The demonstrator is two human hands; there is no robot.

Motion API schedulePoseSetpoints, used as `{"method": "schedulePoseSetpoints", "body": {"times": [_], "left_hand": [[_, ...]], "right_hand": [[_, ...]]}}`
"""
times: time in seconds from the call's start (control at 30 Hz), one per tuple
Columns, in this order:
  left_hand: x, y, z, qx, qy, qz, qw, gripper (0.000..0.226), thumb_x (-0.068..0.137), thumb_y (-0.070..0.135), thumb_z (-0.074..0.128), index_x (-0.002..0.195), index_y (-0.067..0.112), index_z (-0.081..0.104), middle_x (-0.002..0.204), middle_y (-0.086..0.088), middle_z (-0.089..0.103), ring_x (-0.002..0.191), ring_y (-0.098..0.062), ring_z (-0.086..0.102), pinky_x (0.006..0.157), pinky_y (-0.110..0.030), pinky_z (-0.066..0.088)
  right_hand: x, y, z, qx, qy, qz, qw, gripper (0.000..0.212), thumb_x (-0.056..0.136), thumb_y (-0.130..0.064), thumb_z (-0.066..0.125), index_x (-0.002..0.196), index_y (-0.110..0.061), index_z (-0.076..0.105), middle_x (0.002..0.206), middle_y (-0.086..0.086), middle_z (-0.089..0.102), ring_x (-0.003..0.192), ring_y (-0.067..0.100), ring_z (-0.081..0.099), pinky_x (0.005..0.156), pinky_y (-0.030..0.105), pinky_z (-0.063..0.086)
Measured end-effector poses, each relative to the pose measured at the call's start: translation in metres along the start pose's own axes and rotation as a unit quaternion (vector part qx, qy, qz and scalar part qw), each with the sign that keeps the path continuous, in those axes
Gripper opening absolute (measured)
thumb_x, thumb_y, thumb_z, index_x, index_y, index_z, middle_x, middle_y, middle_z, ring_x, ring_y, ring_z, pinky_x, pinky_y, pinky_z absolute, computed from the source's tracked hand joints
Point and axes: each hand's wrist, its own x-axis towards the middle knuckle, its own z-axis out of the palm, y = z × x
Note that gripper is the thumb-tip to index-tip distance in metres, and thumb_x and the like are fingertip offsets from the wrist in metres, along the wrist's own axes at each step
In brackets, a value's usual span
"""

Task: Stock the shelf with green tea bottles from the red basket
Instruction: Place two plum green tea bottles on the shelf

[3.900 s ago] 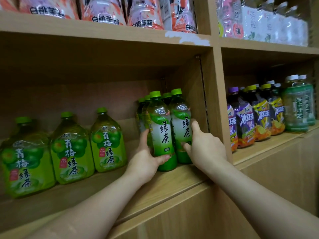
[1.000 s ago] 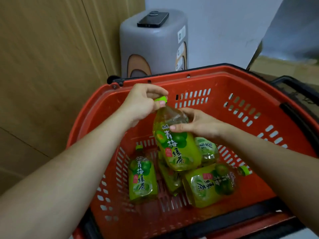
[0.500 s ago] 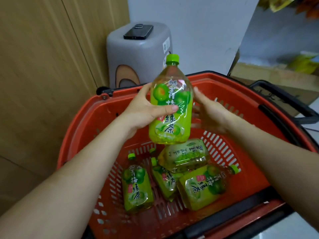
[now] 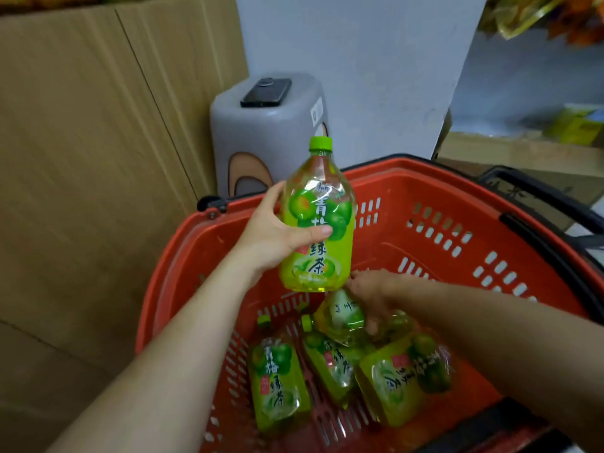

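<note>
Left hand (image 4: 277,238) fingers wrap the upright bottle (image 4: 318,253) mid-body (full, so probably heavy and slick). Right hand (image 4: 372,297) covers a lying bottle (image 4: 341,320) mid red basket (image 4: 392,167); I cannot tell whether it grips.

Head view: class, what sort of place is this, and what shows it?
Probably a small shop or its stockroom: a red shopping basket holds several identical green tea bottles, and packaged goods show at top right. The left hand holds another bottle.

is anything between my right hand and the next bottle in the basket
Nothing visible does. The right hand curls over the topmost lying bottle in the red basket; the upright bottle in the left hand hangs just left, not between.
</note>
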Motion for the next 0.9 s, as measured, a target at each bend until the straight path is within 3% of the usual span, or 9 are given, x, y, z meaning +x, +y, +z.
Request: {"method": "schedulePoseSetpoints", "body": {"times": [0.17, 0.37, 0.47, 0.53, 0.6, 0.73, 0.83, 0.9], "left_hand": [[0.000, 0.007, -0.006, -0.031, 0.040, 0.045, 0.998, 0.091, 0.049, 0.025, 0.092, 0.127, 0.038, 0.046, 0.115, 0.002, 0.067, 0.094, -0.016, 0.069, 0.058, -0.022, 0.054], [-0.004, 0.048, -0.015, -0.186, 0.125, 0.123, 0.967, 0.085, 0.053, 0.022, 0.085, 0.131, 0.018, 0.050, 0.114, -0.008, 0.070, 0.094, -0.020, 0.070, 0.071, -0.033, 0.057], [-0.015, 0.079, -0.030, -0.201, 0.133, 0.146, 0.959, 0.076, 0.059, 0.016, 0.082, 0.128, 0.017, 0.052, 0.112, -0.008, 0.071, 0.096, -0.023, 0.070, 0.075, -0.036, 0.058], [-0.030, 0.096, -0.043, -0.189, 0.146, 0.153, 0.959, 0.066, 0.062, 0.016, 0.079, 0.123, 0.018, 0.055, 0.107, -0.006, 0.073, 0.094, -0.023, 0.071, 0.075, -0.038, 0.059], [-0.048, 0.109, -0.059, -0.169, 0.170, 0.163, 0.957, 0.062, 0.062, 0.018, 0.081, 0.119, 0.018, 0.057, 0.103, -0.003, 0.074, 0.089, -0.021, 0.072, 0.073, -0.037, 0.059], [-0.091, 0.133, -0.096, -0.116, 0.226, 0.176, 0.951, 0.066, 0.059, 0.021, 0.086, 0.118, 0.019, 0.056, 0.098, 0.000, 0.075, 0.085, -0.017, 0.073, 0.071, -0.037, 0.058], [-0.131, 0.153, -0.132, -0.075, 0.266, 0.201, 0.940, 0.071, 0.055, 0.022, 0.077, 0.123, 0.016, 0.055, 0.093, 0.003, 0.076, 0.079, -0.012, 0.073, 0.060, -0.025, 0.057], [-0.160, 0.165, -0.160, -0.045, 0.301, 0.207, 0.930, 0.074, 0.056, 0.021, 0.082, 0.124, 0.017, 0.055, 0.094, 0.003, 0.076, 0.080, -0.013, 0.073, 0.060, -0.024, 0.056]], "right_hand": [[-0.031, 0.027, -0.056, 0.156, 0.145, 0.005, 0.977, 0.083, 0.061, -0.046, 0.082, 0.126, -0.009, 0.046, 0.122, 0.010, 0.059, 0.106, 0.026, 0.057, 0.093, 0.036, 0.050], [-0.090, 0.049, -0.102, 0.273, 0.264, 0.020, 0.925, 0.060, 0.062, -0.030, 0.081, 0.115, -0.013, 0.056, 0.107, 0.005, 0.066, 0.094, 0.021, 0.063, 0.082, 0.035, 0.053], [-0.123, 0.056, -0.120, 0.388, 0.327, -0.021, 0.862, 0.050, 0.061, -0.022, 0.086, 0.105, -0.023, 0.063, 0.095, 0.001, 0.073, 0.080, 0.012, 0.070, 0.072, 0.031, 0.057], [-0.142, 0.044, -0.137, 0.470, 0.351, -0.068, 0.807, 0.056, 0.057, -0.035, 0.090, 0.104, -0.022, 0.064, 0.092, 0.002, 0.074, 0.077, 0.009, 0.071, 0.065, 0.024, 0.054], [-0.150, 0.020, -0.155, 0.546, 0.387, -0.126, 0.732, 0.076, 0.044, -0.053, 0.089, 0.106, -0.015, 0.065, 0.093, 0.005, 0.075, 0.077, 0.014, 0.072, 0.062, 0.020, 0.051], [-0.146, -0.042, -0.191, 0.679, 0.352, -0.230, 0.602, 0.110, 0.020, -0.060, 0.087, 0.113, -0.005, 0.060, 0.091, 0.012, 0.076, 0.077, 0.025, 0.073, 0.064, 0.034, 0.059], [-0.149, -0.097, -0.222, 0.721, 0.301, -0.286, 0.554, 0.122, 0.019, -0.063, 0.086, 0.120, -0.001, 0.058, 0.108, 0.024, 0.070, 0.089, 0.035, 0.069, 0.087, 0.053, 0.054], [-0.158, -0.137, -0.241, 0.730, 0.283, -0.326, 0.530, 0.123, 0.020, -0.061, 0.087, 0.123, 0.001, 0.056, 0.110, 0.026, 0.068, 0.092, 0.038, 0.067, 0.091, 0.058, 0.050]]}}
